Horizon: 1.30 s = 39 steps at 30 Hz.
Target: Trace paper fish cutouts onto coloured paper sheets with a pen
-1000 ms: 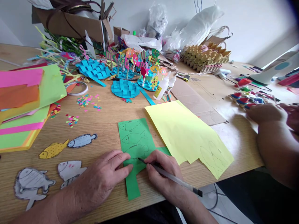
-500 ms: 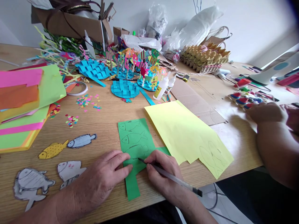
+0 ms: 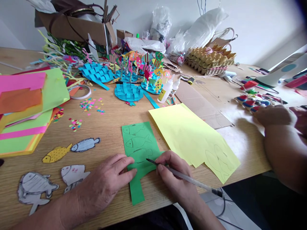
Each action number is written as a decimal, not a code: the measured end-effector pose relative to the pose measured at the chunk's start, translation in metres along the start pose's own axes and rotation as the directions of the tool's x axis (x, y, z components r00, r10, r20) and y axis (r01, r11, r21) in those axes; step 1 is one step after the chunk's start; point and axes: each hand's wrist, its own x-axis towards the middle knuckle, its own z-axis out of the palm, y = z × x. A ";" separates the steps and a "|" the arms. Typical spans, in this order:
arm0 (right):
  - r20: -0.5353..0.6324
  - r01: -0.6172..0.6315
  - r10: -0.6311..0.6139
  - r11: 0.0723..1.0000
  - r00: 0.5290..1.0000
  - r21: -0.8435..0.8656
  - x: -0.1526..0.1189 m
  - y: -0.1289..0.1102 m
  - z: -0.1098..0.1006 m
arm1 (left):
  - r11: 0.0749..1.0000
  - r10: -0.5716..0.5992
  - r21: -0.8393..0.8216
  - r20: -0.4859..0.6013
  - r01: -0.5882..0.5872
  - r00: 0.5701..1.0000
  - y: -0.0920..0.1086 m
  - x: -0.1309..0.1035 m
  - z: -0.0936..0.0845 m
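Observation:
Beneath my hands lies a piece of green paper [image 3: 141, 127] with several fish outlines drawn in dark lines. My left hand [image 3: 107, 179] rests flat with its fingertips on the paper's left edge, fingers slightly apart, holding nothing. In my right hand [image 3: 176, 175] a pen [image 3: 189, 179] with a clear barrel is pinched, its tip at the lower drawn lines. To the right lies a yellow sheet [image 3: 184, 134] with fish outlines near its lower corner. Cut-out paper fish lie left of my left hand: a yellow one [image 3: 56, 154], a grey one [image 3: 85, 145] and several white ones [image 3: 35, 185].
Coloured paper is stacked [image 3: 24, 108] at the left. Confetti [image 3: 90, 105], a tape roll [image 3: 81, 92], glue bottles [image 3: 165, 91] and blue woven paper pieces [image 3: 129, 92] lie farther back. Egg trays [image 3: 211, 57] stand behind. Another person's arm [image 3: 280, 147] reaches in from the right.
My right hand and the pen have shifted slightly right, and the pen tip has moved right and up over the green paper. My left hand stays on the paper.

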 end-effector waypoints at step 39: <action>0.169 0.112 -0.082 0.978 0.982 -0.175 0.018 -0.006 0.024 | 0.994 0.034 0.101 0.029 -0.037 0.999 0.009 -0.006 -0.004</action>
